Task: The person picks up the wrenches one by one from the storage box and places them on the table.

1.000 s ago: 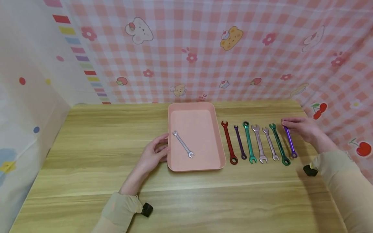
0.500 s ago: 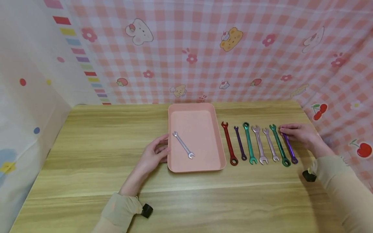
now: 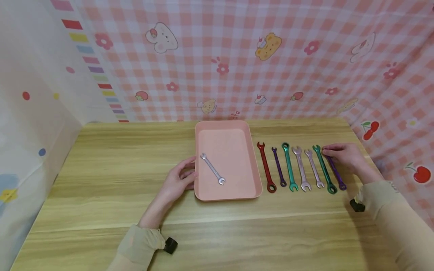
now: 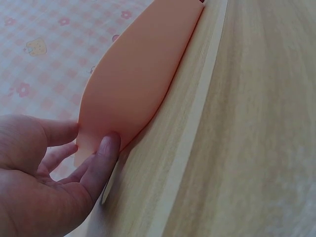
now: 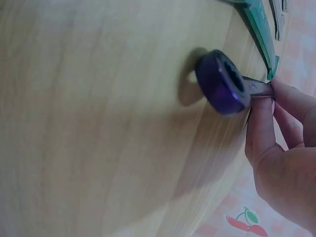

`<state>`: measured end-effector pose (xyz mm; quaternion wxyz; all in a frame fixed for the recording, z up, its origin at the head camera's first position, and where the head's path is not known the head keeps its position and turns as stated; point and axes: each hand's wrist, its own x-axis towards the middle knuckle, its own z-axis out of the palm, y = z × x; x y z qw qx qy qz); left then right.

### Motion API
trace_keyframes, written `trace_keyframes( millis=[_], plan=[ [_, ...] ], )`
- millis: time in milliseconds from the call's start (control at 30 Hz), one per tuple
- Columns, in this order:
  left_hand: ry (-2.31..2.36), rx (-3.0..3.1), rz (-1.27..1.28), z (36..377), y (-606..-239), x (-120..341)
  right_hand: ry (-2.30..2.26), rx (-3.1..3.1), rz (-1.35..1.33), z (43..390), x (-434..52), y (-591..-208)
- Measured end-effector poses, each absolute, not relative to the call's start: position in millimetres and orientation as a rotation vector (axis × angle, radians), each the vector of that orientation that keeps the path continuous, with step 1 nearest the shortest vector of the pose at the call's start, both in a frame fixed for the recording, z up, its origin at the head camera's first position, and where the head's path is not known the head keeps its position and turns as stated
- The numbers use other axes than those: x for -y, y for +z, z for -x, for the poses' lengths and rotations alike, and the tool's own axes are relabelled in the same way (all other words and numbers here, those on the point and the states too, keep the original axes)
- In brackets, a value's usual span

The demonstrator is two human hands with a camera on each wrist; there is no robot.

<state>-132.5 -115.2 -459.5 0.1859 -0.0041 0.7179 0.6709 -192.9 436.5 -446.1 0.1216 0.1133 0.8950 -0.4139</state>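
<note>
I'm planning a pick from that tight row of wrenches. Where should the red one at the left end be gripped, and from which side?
Pinch the red wrench across its slim shank near the middle, coming straight down from above. It lies flat on the table, with the pink tray close on one side and the small purple wrench on the other, so a sideways approach looks cramped.

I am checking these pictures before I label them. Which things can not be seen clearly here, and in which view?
- Purple wrench, head view: its far end is hidden under the right hand.
- Purple wrench, right wrist view: only the ring end shows; fingers cover the shaft.
- Pink tray, left wrist view: only the outer wall shows; its inside is hidden.
- Wrench size marks, head view: too small.
</note>
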Motion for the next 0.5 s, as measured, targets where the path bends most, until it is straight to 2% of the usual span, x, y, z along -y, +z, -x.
trace_keyframes(
  millis=[300, 500],
  plan=[
    [1.874, -2.035, 0.028, 133.5, -460.2, 115.1, -0.900, -2.821, -0.297, 192.6, -428.9, -442.3],
    [1.862, -2.043, 0.033, 133.8, -460.7, 115.3, -0.877, -2.882, -0.318, 191.3, -430.0, -449.3]
  ],
)
